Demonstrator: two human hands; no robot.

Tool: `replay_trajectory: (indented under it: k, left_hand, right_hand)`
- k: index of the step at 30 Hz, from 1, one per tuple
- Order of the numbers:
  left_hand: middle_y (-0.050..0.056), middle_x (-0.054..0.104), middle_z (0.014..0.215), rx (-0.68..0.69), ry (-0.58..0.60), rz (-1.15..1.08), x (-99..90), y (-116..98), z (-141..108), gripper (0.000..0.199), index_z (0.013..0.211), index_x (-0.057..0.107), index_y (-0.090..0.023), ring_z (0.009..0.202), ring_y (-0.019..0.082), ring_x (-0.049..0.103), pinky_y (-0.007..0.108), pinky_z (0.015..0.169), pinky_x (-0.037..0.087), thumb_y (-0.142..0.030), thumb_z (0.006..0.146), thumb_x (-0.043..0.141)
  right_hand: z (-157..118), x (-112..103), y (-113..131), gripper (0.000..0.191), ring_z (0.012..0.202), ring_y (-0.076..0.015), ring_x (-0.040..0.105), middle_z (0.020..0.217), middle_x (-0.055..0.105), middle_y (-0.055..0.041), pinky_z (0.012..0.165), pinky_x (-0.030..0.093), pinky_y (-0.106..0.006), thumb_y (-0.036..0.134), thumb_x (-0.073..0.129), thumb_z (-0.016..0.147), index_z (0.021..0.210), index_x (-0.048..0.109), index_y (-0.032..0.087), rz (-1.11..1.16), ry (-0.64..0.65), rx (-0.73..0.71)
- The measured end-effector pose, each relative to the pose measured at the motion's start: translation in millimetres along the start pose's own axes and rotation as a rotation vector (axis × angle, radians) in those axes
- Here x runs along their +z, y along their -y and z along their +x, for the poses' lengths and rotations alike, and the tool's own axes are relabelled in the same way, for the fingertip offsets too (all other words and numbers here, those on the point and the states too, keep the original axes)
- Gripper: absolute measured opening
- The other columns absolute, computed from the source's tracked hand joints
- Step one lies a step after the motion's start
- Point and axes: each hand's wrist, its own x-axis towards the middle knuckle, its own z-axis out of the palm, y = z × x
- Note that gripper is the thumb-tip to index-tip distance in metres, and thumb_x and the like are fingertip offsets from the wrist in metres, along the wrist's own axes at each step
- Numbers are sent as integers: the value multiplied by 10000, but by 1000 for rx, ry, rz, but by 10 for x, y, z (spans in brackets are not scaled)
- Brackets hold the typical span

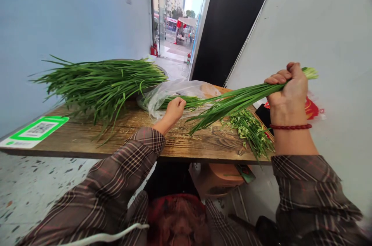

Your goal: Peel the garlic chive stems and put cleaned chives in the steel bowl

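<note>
My right hand (289, 87) is raised at the right, its fingers wrapped round a bunch of garlic chives (235, 100). The pale stem ends stick out past the fist, and the green leaf tips slant down to the left over the table. My left hand (173, 111) is closed above the middle of the table, in front of a clear plastic bag (157, 100). Whatever its fingers may hold is hidden. More chives (190, 101) lie in the bag. To the left a large heap of chives (107, 77) rests in a wide bowl, its leaves drooping over the wood.
Trimmed scraps (251, 131) are piled at the right end of the wooden table (186, 145). A QR code card (37, 129) lies at the left end. Beneath the table stands an orange-brown box (216, 180). A glass door (180, 25) at the back shows a street.
</note>
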Motion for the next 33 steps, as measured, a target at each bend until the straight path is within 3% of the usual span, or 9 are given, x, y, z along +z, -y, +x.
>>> replay_trajectory:
  k: [4, 8, 12, 14, 17, 19, 23, 28, 33]
  left_hand:
    - [-17, 433, 581, -1, -124, 111, -40, 82, 12, 220, 587, 411, -210, 614, 150, 386, 266, 600, 260, -176, 795, 477]
    - [-26, 384, 557, 19, -138, 149, -126, 57, -53, 275, 563, 392, -207, 597, 143, 360, 267, 596, 244, -226, 827, 469]
    - [-32, 393, 571, 169, -43, 100, -143, -209, -183, 314, 576, 429, -186, 600, 120, 363, 248, 588, 272, -341, 843, 488]
    - [-24, 479, 614, 249, 64, 45, -94, -366, -246, 253, 643, 520, -166, 627, 116, 418, 236, 611, 318, -338, 827, 514]
    - [-4, 580, 689, 256, 215, -49, 24, -518, -306, 197, 778, 627, -141, 648, 117, 480, 224, 613, 363, -325, 797, 562]
    - [2, 593, 701, 226, 233, -100, 92, -562, -326, 204, 811, 640, -134, 635, 116, 484, 220, 590, 367, -332, 779, 598]
    - [-28, 511, 613, 214, 201, -154, 126, -608, -349, 200, 739, 574, -154, 578, 105, 442, 218, 565, 349, -330, 832, 548]
    - [-33, 454, 602, 268, 110, -48, 134, -587, -342, 221, 651, 483, -169, 620, 111, 416, 237, 611, 324, -227, 863, 468]
    - [-42, 385, 563, 83, -10, -96, 129, -414, -263, 241, 648, 410, -191, 567, 109, 365, 239, 561, 291, -209, 888, 408]
  right_hand:
    - [8, -4, 26, 257, 359, -8, 230, 483, 242, 123, 399, 228, -148, 179, 412, 950, 697, 461, 181, -7, -20, -14]
    - [36, -19, 107, 263, 352, -3, 247, 475, 258, 119, 389, 240, -145, 169, 416, 945, 687, 466, 176, 13, -36, -33]
    - [64, -49, 108, 287, 347, 1, 239, 472, 250, 119, 377, 243, -133, 187, 405, 955, 673, 460, 175, 8, -34, -22]
    - [75, -65, 73, 283, 350, -5, 224, 481, 249, 119, 368, 245, -136, 193, 411, 952, 673, 461, 182, -23, -36, -24]
    - [93, -86, 7, 244, 361, -27, 219, 498, 245, 114, 361, 260, -161, 219, 482, 927, 684, 466, 206, -95, -4, -33]
    - [105, -92, -31, 228, 366, -39, 220, 505, 229, 112, 362, 265, -177, 242, 549, 896, 687, 462, 221, -135, 46, -35]
    - [109, -67, -88, 242, 371, -50, 222, 509, 194, 112, 365, 263, -186, 271, 600, 868, 684, 449, 228, -163, 92, -34]
    - [21, 38, -185, 222, 370, -44, 229, 511, 215, 120, 373, 274, -173, 261, 562, 897, 707, 453, 223, -128, 55, -22]
    - [-81, 156, -281, 210, 372, -44, 248, 525, 238, 118, 379, 288, -161, 254, 495, 933, 734, 434, 223, -136, 19, -41]
